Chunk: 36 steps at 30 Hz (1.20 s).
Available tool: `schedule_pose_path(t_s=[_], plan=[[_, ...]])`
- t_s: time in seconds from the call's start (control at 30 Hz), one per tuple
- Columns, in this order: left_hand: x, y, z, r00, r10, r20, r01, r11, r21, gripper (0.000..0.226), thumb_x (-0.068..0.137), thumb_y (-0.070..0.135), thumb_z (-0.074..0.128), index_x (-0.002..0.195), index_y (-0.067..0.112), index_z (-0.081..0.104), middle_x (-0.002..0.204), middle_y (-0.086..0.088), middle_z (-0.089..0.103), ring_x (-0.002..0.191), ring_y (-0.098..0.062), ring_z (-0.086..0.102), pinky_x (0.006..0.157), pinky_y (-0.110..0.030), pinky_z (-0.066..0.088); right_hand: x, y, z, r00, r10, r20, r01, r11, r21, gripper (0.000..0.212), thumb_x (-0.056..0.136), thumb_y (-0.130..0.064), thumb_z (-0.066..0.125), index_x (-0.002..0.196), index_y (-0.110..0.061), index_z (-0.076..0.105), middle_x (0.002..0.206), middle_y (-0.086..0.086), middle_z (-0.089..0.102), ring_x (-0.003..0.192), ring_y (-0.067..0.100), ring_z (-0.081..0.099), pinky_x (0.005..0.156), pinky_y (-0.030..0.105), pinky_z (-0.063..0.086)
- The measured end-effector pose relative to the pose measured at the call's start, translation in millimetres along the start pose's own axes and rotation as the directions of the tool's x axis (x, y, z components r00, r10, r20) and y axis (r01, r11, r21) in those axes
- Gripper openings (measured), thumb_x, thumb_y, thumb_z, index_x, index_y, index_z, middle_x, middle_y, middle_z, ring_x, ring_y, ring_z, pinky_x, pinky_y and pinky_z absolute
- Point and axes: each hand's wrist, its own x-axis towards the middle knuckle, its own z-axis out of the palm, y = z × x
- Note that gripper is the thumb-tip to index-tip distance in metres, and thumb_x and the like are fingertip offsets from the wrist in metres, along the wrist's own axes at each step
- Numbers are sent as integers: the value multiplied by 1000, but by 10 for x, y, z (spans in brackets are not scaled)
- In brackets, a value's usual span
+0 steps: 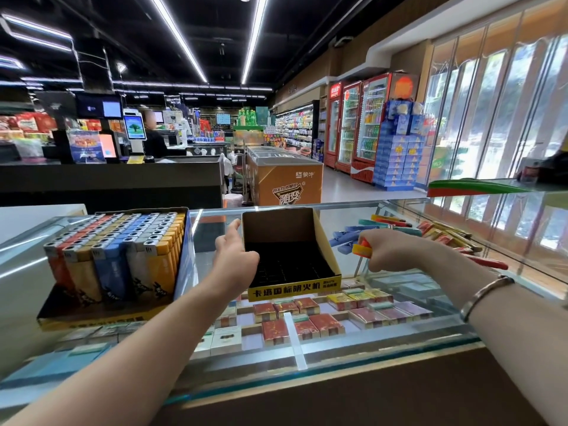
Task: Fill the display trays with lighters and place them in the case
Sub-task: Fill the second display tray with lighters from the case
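An empty display tray (pixel 319 232) with a black slotted insert and a yellow front label stands on the glass case (pixel 384 339). My left hand (pixel 235 262) rests against its left wall, thumb raised along the edge. Just right of the tray, my right hand (pixel 385 249) grips a few lighters (pixel 361 248), yellow and red ends showing. A full tray of lighters (pixel 116 259) in orange, yellow, blue and white stands at the left. Loose lighters (pixel 396 227) in blue, teal and red lie on the glass behind my right hand.
Cigarette packs (pixel 304 321) fill the inside of the case under the glass. A raised glass shelf (pixel 479 187) runs along the right. Beyond are a checkout counter (pixel 110 179), an orange chest freezer (pixel 285 176) and drink fridges (pixel 359 124).
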Motion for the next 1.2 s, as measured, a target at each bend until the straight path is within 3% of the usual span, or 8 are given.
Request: schedule_pose_path(t_s=[0.13,0.33,0.4,0.53,0.73,0.97,1.1,1.2], plan=[[42,75,-19,989,-74,-129,86,992,90,82,81,-12,47,145,26,14,145,-12,18,129,-32,27,108,-44,29,-37,-75,-154,998,-29,-55,41,974,224,17,76,-4,58,80,-18,49,71,6,54,59,14,52,49,26,41],[46,49,-46,992,-56,-109,69,989,129,75,87,-5,43,146,27,10,145,-16,19,128,-35,30,99,-42,33,-124,-278,-463,988,-57,-146,129,829,544,17,78,6,58,88,-6,53,72,12,56,61,19,60,44,21,46],[55,79,-57,989,-128,-69,132,989,67,85,85,-9,48,145,33,6,147,-9,14,131,-31,24,106,-43,29,-128,-410,-527,969,-76,-237,228,651,724,22,78,6,57,88,-12,51,74,12,58,64,23,62,51,26,51],[-24,68,-80,998,-53,-25,54,997,60,98,74,-9,59,142,39,8,141,1,13,126,-28,25,105,-46,36,-78,-830,-453,960,-170,-221,233,51,971,27,73,7,55,98,-1,48,67,10,63,58,23,64,55,34,55],[-91,58,-106,863,474,-176,-449,879,163,61,75,17,67,118,43,32,112,15,26,106,-3,23,79,-9,25,97,-1302,-35,984,-150,-96,54,-262,963,25,77,0,59,101,-1,52,76,15,67,65,27,69,57,33,57],[-135,171,-197,830,557,-31,-552,828,100,36,76,30,70,103,45,53,83,14,62,85,-2,59,76,-32,54,99,-1203,26,983,-165,-79,30,-281,959,17,71,-9,66,87,-4,65,67,10,68,60,20,68,54,31,55],[-184,220,-188,723,690,-27,-650,693,312,37,76,29,70,110,38,58,90,25,61,92,-4,57,82,-37,51,50,-1232,34,982,-173,-77,17,-326,945,9,74,-6,64,82,-6,63,61,7,66,53,18,65,47,27,52],[-184,246,-203,628,778,-9,-679,554,482,34,77,27,71,111,25,65,98,8,66,97,-14,55,80,-39,51,39,-1244,44,970,-228,-86,8,-324,946,9,77,-8,62,85,-5,60,60,8,65,51,18,64,45,25,50]])
